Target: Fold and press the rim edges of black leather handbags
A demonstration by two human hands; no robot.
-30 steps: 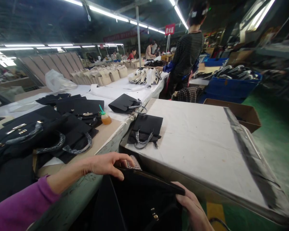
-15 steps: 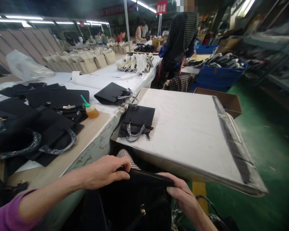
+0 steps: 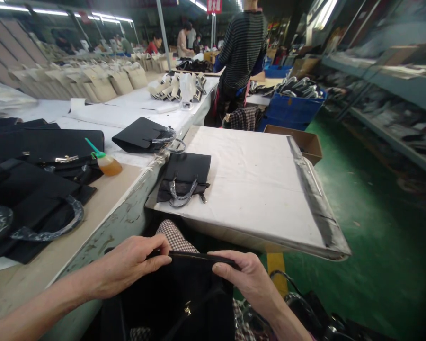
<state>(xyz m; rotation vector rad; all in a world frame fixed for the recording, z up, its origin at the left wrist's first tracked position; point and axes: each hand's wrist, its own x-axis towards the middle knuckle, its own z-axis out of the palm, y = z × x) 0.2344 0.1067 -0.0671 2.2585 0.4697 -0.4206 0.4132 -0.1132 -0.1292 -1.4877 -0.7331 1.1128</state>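
A black handbag (image 3: 177,293) with a small gold-coloured clasp lies over my lap, its upper edge raised toward me. My left hand (image 3: 142,258) pinches that edge near its left end, thumb against fingers. Farther right along the same edge, my right hand (image 3: 237,270) grips it between thumb and fingers. The lower part of the bag is dark and hard to make out. Just beyond my knee, another black handbag (image 3: 189,166) with plastic-wrapped handles lies on the white-covered table (image 3: 248,189).
Left, a bench holds a black bag (image 3: 138,135), a pile of black bags (image 3: 39,189) and a bottle of amber liquid (image 3: 109,166). Cream bags (image 3: 95,85) stand behind. A person in a striped top (image 3: 243,52) stands near a blue bin (image 3: 293,106) and a cardboard box (image 3: 305,142).
The view has turned to the right, so the surroundings sit farther left. My right hand has moved inward along the bag's edge, closer to my left hand. Both still grip it.
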